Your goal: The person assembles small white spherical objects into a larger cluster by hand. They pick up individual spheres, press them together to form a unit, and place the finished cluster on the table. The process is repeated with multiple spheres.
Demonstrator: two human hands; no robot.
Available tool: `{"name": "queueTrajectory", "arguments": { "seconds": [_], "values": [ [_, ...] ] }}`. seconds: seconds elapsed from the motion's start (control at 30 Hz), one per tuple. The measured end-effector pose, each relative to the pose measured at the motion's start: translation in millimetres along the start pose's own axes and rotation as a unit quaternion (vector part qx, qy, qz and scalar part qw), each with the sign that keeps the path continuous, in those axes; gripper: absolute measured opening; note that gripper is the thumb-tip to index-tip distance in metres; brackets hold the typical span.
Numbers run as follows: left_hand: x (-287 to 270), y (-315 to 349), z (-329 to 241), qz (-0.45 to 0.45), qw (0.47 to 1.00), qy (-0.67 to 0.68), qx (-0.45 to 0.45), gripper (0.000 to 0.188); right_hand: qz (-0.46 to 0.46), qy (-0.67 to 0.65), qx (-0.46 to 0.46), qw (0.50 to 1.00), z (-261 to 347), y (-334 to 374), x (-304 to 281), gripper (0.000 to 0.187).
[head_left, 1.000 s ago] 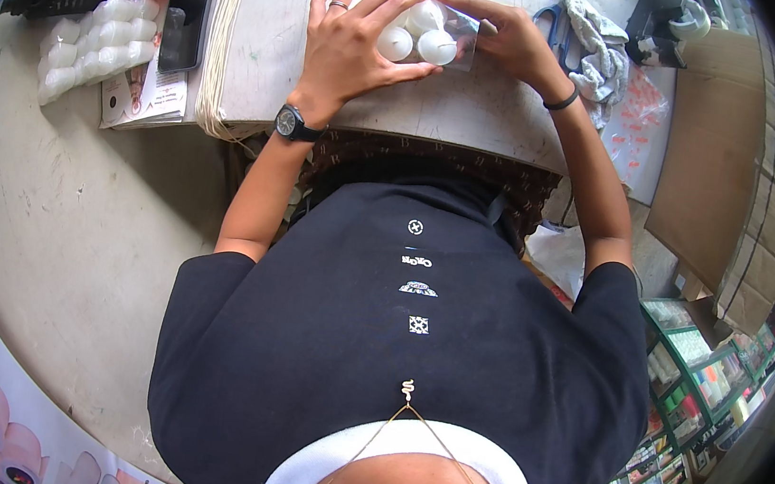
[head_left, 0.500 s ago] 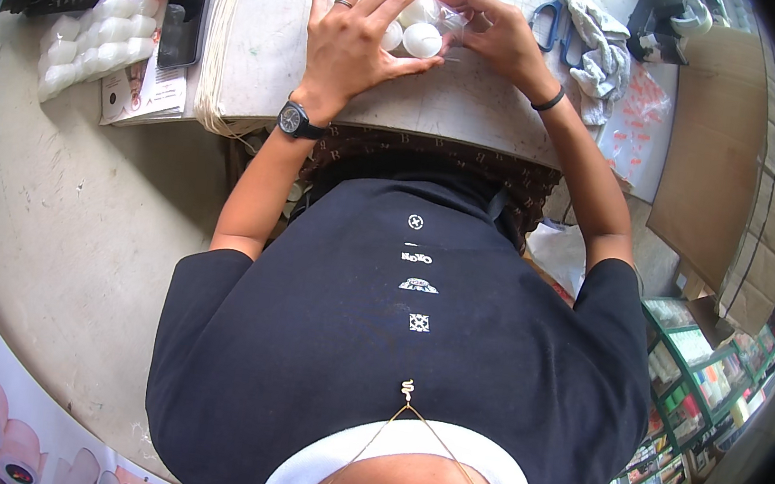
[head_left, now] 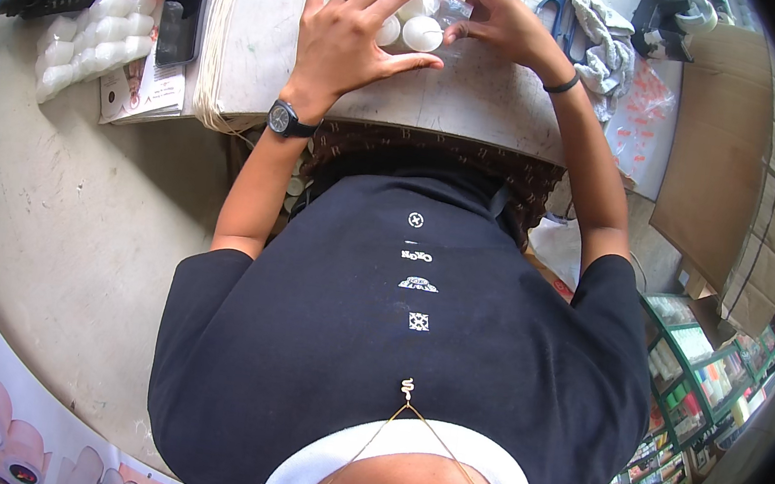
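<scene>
Several white round pieces [head_left: 422, 34], grouped in clear plastic film, lie on the table by its near edge. A thin line shows on top of the nearest one; what they are I cannot make out. My left hand [head_left: 356, 33] is at their left, fingers stretched out over the far side and thumb reaching along the near side. From the right, my right hand [head_left: 498, 25] curves around the group, its thumb tip beside the nearest piece and its index finger reaching over the far side. Part of the group is hidden under my left fingers. Loose film [head_left: 455, 9] shows between the hands.
To the left lie a bundle of pale cord [head_left: 220, 41], a black phone [head_left: 185, 13] and a wrapped pack of white pieces [head_left: 100, 42]. Blue-handled scissors [head_left: 553, 17], a grey-white cloth [head_left: 606, 47] and clear plastic with orange marks [head_left: 639, 118] are right. A cardboard box [head_left: 719, 146] stands beyond.
Both hands have loosened and spread around the white pieces. My left hand has shifted slightly left, and my right fingers have come off the film and opened out.
</scene>
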State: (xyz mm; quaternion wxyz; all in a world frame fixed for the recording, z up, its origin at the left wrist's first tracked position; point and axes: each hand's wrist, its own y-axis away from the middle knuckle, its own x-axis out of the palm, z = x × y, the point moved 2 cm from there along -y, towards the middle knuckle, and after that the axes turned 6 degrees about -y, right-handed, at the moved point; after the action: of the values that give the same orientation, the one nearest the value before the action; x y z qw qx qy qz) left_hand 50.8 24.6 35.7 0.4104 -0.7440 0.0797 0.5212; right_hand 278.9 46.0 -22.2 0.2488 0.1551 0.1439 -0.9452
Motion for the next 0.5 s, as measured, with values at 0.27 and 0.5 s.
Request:
{"name": "queueTrajectory", "arguments": {
  "seconds": [0.27, 0.5],
  "values": [
    [16, 4, 4, -0.013, 1.000, 0.007, -0.005, 0.077, -0.029, -0.040, 0.105, 0.993, 3, -2, 10, 0.050],
    [10, 6, 5, 0.000, 1.000, 0.026, 0.005, 0.088, -0.020, -0.050, 0.076, 0.996, 7, 2, 13, 0.068]
  ]
}}
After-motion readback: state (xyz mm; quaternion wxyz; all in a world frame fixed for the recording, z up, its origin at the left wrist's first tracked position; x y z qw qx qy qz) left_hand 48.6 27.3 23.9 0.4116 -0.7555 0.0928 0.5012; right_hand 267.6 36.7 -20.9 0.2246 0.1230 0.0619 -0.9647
